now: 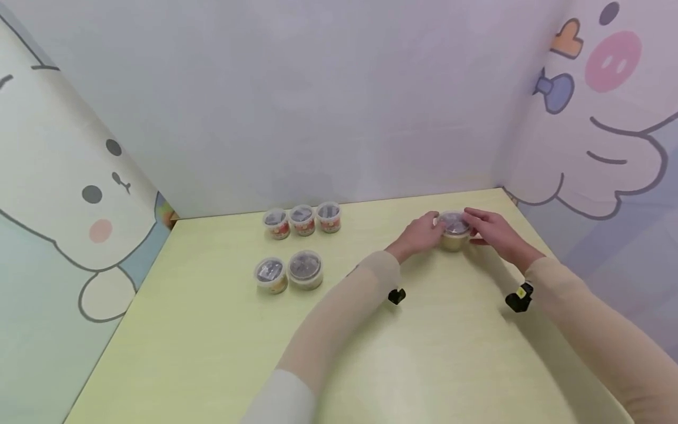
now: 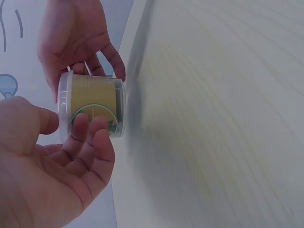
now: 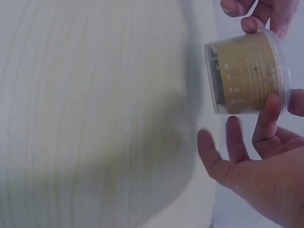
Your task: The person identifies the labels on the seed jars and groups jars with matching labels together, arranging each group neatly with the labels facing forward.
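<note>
A round lidded plastic tub [image 1: 454, 240] with a yellow-brown label sits between both hands at the back right of the table. My left hand [image 1: 419, 237] holds its left side; in the left wrist view the thumb lies at the lid rim and curled fingers touch the label. From the opposite side my right hand [image 1: 497, 234] pinches it, thumb and a finger at the rim and the other fingers spread below. Dark contents show through the clear bottom of the tub [image 3: 247, 73] in the right wrist view.
Three tubs with red labels, among them a middle one [image 1: 302, 221], stand in a row at the back of the pale yellow table [image 1: 201, 347]. In front of them are a smaller tub [image 1: 271, 275] and a wider tub [image 1: 305, 271]. Cartoon-printed walls [image 1: 339, 106] enclose the table.
</note>
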A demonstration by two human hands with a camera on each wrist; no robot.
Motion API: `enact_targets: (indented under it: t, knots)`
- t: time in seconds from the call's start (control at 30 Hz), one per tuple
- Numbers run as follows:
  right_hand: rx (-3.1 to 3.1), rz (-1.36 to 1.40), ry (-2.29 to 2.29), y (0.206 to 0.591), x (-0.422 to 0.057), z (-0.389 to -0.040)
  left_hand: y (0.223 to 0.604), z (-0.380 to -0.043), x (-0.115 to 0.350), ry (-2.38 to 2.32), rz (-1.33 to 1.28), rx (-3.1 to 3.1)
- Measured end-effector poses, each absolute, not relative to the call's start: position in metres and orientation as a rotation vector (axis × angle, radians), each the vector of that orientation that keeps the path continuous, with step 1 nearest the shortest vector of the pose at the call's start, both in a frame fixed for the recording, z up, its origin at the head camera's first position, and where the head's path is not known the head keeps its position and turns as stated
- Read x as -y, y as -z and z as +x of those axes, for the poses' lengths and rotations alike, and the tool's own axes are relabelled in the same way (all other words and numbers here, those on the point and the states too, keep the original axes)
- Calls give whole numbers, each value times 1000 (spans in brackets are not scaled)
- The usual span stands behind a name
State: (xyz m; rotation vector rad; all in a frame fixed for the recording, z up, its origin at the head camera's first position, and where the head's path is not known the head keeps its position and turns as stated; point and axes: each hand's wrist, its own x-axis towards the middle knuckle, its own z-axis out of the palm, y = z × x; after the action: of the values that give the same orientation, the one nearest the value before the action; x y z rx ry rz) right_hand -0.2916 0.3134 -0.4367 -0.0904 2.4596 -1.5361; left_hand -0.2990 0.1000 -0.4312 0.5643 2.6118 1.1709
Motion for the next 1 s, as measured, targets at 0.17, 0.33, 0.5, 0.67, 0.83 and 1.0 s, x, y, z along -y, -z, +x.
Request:
enact_targets:
  t: [0.17, 0.33, 0.5, 0.67, 0.83, 1.0]
  knots:
    - [-2356, -135, 1646, 427, -290, -289, 422, -296, -79, -1341, 517, -2518]
    - [-2249, -170, 1820, 423, -263, -283, 414, -294, -55, -1495, 471, -2431]
    - [-2128, -131, 1952, 424, -234, -278, 406, -288, -25, -1522, 495, -2410]
    - [-2010, -150, 2004, 420, -207, -277, 393, -278, 5, -1492, 498, -2425]
    - [-1966, -221, 2014, 413, -185, -275, 384, -269, 34, -1487, 527, -2430]
    - [-1877, -228, 2002, 404, -166, -270, 380, -260, 64, -1506, 557, -2434]
